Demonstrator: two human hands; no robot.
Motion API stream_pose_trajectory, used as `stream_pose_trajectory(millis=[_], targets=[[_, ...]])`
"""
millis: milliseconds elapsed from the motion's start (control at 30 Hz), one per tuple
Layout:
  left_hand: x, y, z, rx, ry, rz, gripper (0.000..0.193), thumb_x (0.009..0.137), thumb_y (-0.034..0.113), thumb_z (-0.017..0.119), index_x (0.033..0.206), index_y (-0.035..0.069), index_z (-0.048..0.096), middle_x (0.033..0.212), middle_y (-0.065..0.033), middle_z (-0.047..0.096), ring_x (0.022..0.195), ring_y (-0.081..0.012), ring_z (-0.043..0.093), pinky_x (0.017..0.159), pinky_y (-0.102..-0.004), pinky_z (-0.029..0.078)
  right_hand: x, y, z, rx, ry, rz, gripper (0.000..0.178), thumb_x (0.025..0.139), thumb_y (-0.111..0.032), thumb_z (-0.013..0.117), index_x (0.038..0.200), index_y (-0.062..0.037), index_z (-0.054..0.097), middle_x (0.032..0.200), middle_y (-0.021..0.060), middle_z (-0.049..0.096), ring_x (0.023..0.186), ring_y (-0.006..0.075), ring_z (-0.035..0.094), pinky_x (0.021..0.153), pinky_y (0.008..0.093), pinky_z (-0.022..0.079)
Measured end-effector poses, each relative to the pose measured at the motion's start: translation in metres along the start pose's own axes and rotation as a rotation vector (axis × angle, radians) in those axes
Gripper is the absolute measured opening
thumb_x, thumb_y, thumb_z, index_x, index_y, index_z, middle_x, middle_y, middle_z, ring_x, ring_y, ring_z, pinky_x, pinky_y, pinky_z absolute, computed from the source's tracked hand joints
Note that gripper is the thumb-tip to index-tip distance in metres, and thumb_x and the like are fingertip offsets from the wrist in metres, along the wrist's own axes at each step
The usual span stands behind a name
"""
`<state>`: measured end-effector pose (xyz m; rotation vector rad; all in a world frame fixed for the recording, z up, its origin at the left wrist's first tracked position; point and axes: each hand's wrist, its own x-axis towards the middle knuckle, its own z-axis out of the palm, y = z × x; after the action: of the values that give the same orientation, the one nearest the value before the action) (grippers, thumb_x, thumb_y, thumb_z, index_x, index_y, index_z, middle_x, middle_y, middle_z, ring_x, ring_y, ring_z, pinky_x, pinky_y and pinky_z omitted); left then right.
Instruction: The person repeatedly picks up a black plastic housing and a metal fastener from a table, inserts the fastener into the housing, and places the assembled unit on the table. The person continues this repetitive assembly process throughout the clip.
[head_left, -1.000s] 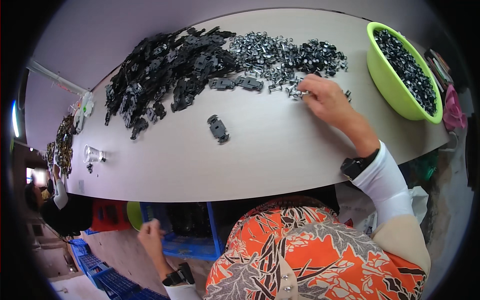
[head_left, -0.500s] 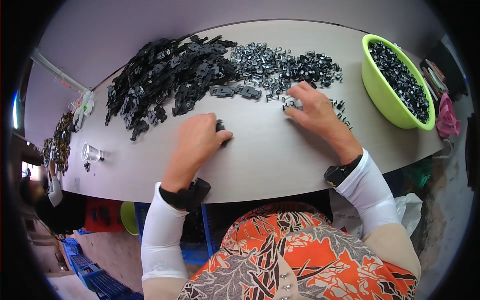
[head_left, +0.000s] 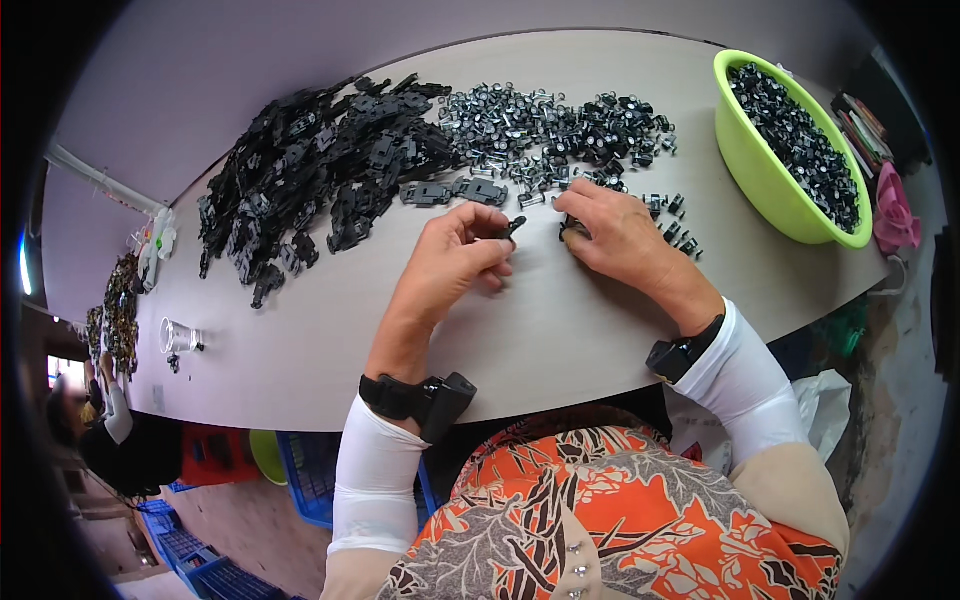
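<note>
Two hands (head_left: pixel 455 255) work over a pale table (head_left: pixel 300 365) beside lilac walls (head_left: pixel 190 110).

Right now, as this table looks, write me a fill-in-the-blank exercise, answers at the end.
The bowl filled with small pieces is lime ____.
The heap of flat dark parts lies to the ____ of the loose wheeled pieces.
The hand nearer the bowl is the person's ____ one.
The sleeves reaching the wrists are ____.
Missing words: green; left; right; white.
</note>
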<state>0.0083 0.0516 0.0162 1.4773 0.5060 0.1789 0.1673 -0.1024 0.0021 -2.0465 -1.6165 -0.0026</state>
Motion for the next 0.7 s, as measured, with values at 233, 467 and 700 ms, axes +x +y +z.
stream_pose_trajectory(millis=[233, 467, 700], targets=[[0.005, -0.012, -0.012, -0.352, -0.152, -0.115, 0.018, 0.091, 0.015, 0.053, 0.097, -0.002, 0.058, 0.085, -0.0199, 0.067, 0.063, -0.0221, 0.067, 0.052, -0.0289, 0.056, -0.003, 0.008, 0.003, 0.058, 0.084, -0.013, 0.022, 0.073, 0.005, 0.056, 0.093, -0.0042, 0.059, 0.086, 0.0106, 0.057, 0.079, 0.0312, 0.06, 0.066, 0.0411, 0.048], [-0.002, -0.011, -0.006, -0.261, -0.106, -0.117, 0.015, 0.085, 0.011, 0.062, 0.095, 0.0, 0.058, 0.083, -0.0149, 0.067, 0.061, -0.0191, 0.067, 0.051, -0.026, 0.054, -0.005, 0.009, -0.013, 0.306, 0.086, 0.097, 0.017, 0.075, 0.001, 0.06, 0.092, -0.0028, 0.06, 0.086, 0.0101, 0.059, 0.064, 0.0302, 0.059, 0.061, 0.0365, 0.049], [-0.002, -0.013, 0.005, -0.258, -0.104, -0.188, 0.013, 0.085, 0.01, 0.064, 0.092, 0.001, 0.06, 0.08, -0.0091, 0.066, 0.061, -0.0152, 0.066, 0.049, -0.0226, 0.053, -0.02, -0.017, -0.017, -0.086, -0.022, 0.123, 0.034, 0.074, -0.019, 0.071, 0.099, -0.0035, 0.054, 0.094, 0.0123, 0.053, 0.08, 0.0301, 0.06, 0.066, 0.04, 0.05]])
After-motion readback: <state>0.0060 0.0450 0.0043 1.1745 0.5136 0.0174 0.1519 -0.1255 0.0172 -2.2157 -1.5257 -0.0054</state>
